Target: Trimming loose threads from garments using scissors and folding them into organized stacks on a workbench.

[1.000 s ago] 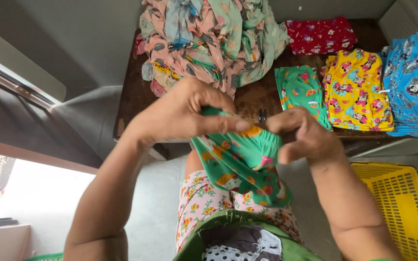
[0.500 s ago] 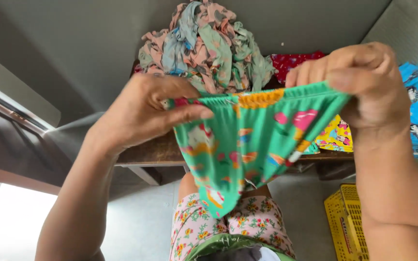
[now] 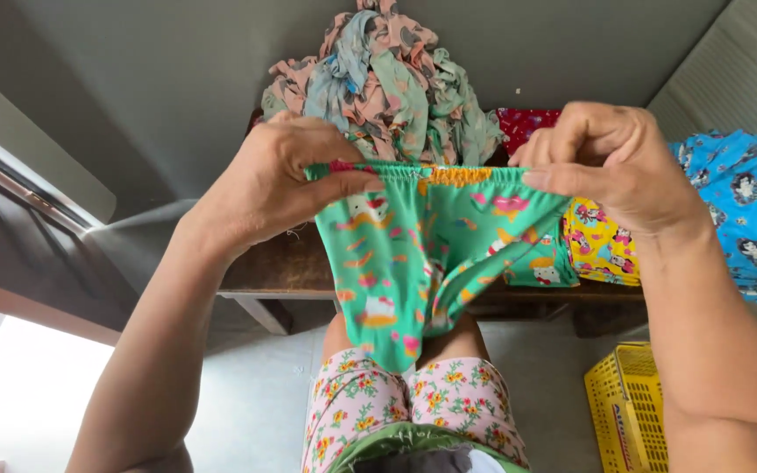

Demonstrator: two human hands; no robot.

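Green printed shorts (image 3: 413, 254) are stretched by the waistband at centre, pinched at nine o'clock by the left hand (image 3: 278, 188) and at three o'clock by the right hand (image 3: 611, 166), so the fabric hangs flat above the wooden bench (image 3: 282, 267).

Both forearms were bare, no sleeves, rings or wristbands visible. Left hand (image 3: 278, 188) and right hand (image 3: 611, 166) were uncovered. Shorts (image 3: 413, 407) were pink with small yellow-and-green floral print. Knees bare.
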